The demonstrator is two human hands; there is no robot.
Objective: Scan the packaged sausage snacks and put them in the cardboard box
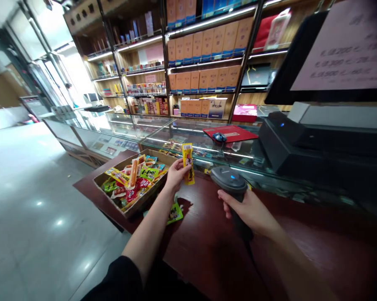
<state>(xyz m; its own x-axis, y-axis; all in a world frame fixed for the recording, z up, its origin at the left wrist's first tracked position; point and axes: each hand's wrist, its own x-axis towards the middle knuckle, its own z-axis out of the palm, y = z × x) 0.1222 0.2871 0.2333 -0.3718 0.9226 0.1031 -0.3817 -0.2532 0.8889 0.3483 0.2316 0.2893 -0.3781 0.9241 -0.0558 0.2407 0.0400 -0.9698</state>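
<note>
Upright between the fingers of my left hand [176,173] is a yellow snack packet [188,167], with a white label at its top. My right hand [249,209] is wrapped round the handle of a black barcode scanner [228,177], which shows a blue light on its head. The scanner's head points toward the packet, some distance apart from it. Beside my left forearm stands a cardboard box [132,212] of mixed snack packets, one a sausage [133,173] on top. Green packets [175,213] lie on the table, partly hidden behind my left forearm.
The dark red table [201,242] meets a glass display counter [157,129]. On the counter are a red mat [238,133], a mouse [219,137] and, at the right, a black machine [320,146] below a screen with a paper sheet [345,50]. Stocked shelves stand behind.
</note>
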